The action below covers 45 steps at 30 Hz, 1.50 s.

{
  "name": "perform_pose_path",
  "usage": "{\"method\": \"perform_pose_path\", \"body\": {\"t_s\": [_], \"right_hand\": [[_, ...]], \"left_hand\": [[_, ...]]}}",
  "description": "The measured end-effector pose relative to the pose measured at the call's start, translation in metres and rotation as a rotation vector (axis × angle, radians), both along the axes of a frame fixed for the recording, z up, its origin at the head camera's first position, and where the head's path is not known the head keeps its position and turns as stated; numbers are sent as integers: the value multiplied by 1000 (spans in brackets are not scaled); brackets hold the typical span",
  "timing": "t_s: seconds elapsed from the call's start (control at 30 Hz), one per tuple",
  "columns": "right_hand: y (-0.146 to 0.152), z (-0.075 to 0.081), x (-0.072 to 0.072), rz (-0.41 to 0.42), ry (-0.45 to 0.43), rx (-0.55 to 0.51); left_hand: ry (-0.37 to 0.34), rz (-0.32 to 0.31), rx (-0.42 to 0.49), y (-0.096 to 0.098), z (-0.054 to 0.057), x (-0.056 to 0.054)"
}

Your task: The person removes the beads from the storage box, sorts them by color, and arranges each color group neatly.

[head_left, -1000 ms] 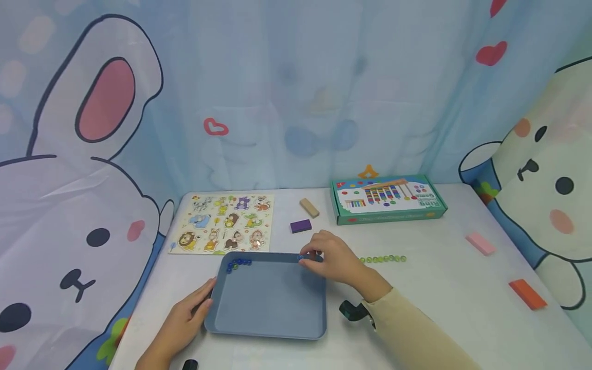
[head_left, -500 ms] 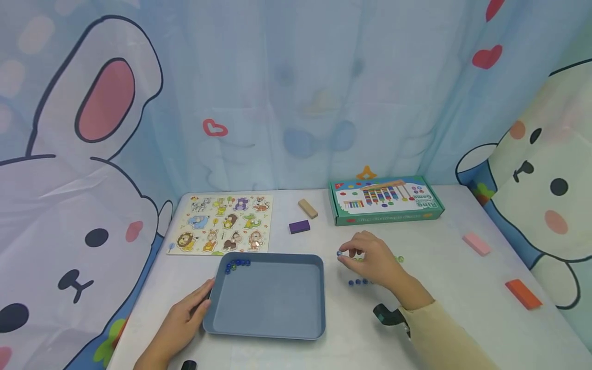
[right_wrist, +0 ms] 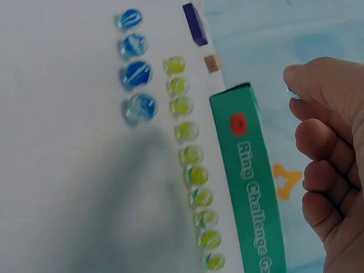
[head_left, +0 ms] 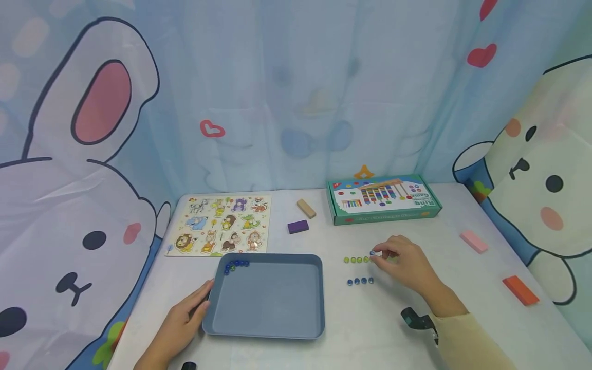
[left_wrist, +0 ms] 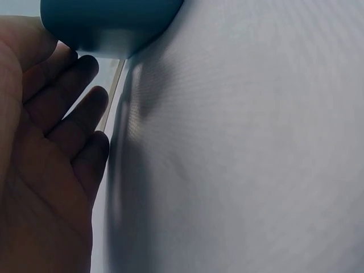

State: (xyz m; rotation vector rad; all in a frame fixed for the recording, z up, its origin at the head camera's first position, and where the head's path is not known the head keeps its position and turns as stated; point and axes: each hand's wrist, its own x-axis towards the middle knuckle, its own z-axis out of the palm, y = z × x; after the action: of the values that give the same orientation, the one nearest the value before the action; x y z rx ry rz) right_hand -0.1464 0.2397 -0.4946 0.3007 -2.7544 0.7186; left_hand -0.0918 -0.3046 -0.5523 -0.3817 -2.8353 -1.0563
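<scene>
My right hand pinches a blue marble between thumb and index finger, over the row of yellow-green marbles. The right wrist view shows just a sliver of this marble at the fingertips. Nearer me lies a short row of blue marbles, beside the blue-grey tray. Several dark blue marbles and a green one sit in the tray's far left corner. My left hand rests against the tray's left side, its fingers extended along the rim and loosely bent in the left wrist view.
Behind the tray lies an animal puzzle board. A purple block, a wooden block and a green game box stand farther back. Pink and orange blocks lie at the right. A printed curtain hangs behind the table.
My right hand has carried the blue marble from above the tray's far right corner rightward over the green row, uncovering the blue row. My left hand has stayed at the tray.
</scene>
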Motion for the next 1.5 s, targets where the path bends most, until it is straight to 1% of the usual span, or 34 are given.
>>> {"method": "perform_pose_path", "body": {"t_s": [0.17,0.33,0.43,0.67,0.77,0.9,1.13,1.23,1.3,1.37,1.43,1.5], "right_hand": [[15,-11,8,-24,-52,13],[23,-23,14,-31,-142,27],[27,-29,17,-18,-185,36],[30,-40,21,19,-237,42],[29,-45,22,37,-241,43],[26,-46,22,47,-228,40],[25,-47,23,21,-255,55],[27,-45,24,4,-257,24],[28,-43,25,-2,-234,-8],[29,-40,24,-3,-193,-40],[27,-36,23,9,-151,-53],[20,-31,20,16,-127,-57]], "left_hand": [[1,0,-4,0,0,-1],[2,5,-13,1,1,-1],[-2,9,-18,2,2,0],[-24,15,-19,3,3,1],[-30,18,-17,3,4,1],[-33,22,-15,4,4,2],[-39,28,-20,3,3,2],[-32,20,-15,3,3,2],[-28,15,-10,2,3,1],[-26,13,-8,2,3,0],[-29,15,-10,2,3,0],[-32,18,-12,2,3,1]]}}
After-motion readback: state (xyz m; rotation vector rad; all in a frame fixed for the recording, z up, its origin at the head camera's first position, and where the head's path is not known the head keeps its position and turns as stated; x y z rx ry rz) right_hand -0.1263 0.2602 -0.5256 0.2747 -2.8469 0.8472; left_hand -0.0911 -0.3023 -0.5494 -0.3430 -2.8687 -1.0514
